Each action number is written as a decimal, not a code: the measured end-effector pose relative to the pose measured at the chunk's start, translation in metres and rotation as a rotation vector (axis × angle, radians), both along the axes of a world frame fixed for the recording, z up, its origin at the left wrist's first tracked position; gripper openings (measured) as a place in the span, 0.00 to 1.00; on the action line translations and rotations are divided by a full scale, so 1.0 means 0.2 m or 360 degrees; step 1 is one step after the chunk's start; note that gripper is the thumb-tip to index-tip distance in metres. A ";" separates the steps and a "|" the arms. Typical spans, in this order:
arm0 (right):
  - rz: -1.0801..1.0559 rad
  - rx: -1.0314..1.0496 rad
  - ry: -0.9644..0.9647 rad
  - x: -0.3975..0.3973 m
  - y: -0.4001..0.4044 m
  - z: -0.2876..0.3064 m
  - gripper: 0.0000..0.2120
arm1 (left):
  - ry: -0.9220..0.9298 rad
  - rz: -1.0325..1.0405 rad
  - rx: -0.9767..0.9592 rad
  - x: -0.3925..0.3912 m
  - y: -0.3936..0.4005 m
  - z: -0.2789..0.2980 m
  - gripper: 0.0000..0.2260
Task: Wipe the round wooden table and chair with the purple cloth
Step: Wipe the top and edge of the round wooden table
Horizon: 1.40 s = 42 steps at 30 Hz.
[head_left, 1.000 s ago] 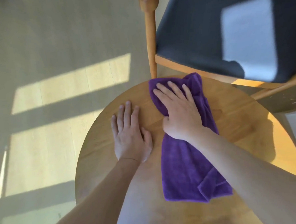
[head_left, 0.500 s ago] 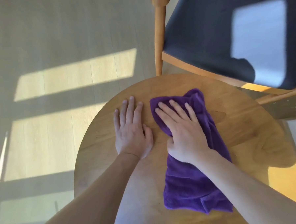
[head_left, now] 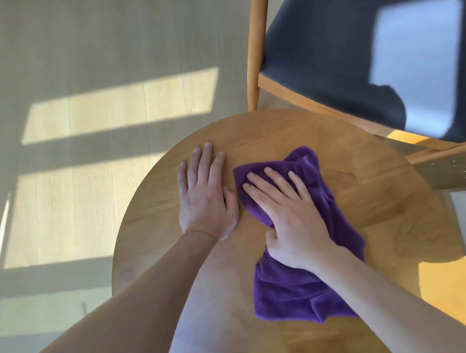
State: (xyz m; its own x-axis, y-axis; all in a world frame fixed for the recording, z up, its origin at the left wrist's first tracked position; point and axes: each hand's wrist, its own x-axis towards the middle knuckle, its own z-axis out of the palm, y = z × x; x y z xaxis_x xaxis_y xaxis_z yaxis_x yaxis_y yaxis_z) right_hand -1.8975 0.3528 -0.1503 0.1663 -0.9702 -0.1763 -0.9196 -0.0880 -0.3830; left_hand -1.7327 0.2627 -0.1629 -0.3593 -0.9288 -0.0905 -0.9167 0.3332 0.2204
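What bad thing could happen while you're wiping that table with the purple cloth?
The purple cloth is bunched and only the right hand presses its far part, so the loose near end may drag without wiping properly. The left hand lies flat on the table right beside the cloth, so the spot beneath it could get missed.

No legible text anywhere
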 end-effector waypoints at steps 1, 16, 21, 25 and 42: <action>0.0015 -0.0014 -0.0027 -0.03 -0.07 0.00 0.40 | 0.0009 0.0005 -0.0005 0.00 -0.01 0.00 0.30; -0.0030 0.0006 -0.0058 0.07 0.04 0.00 0.40 | 0.0021 0.0009 -0.0015 0.00 0.00 0.00 0.29; -0.0117 -0.0083 -0.0065 -0.04 -0.25 0.00 0.37 | 0.0048 -0.0003 0.0002 0.00 -0.01 0.01 0.30; -0.0371 -0.0101 -0.0046 -0.04 -0.52 -0.01 0.38 | 0.0062 0.0002 -0.0014 0.01 0.00 0.00 0.30; -0.0345 -0.0133 0.0053 0.01 -0.48 0.00 0.44 | 0.0114 -0.0004 0.0038 0.02 -0.01 0.01 0.31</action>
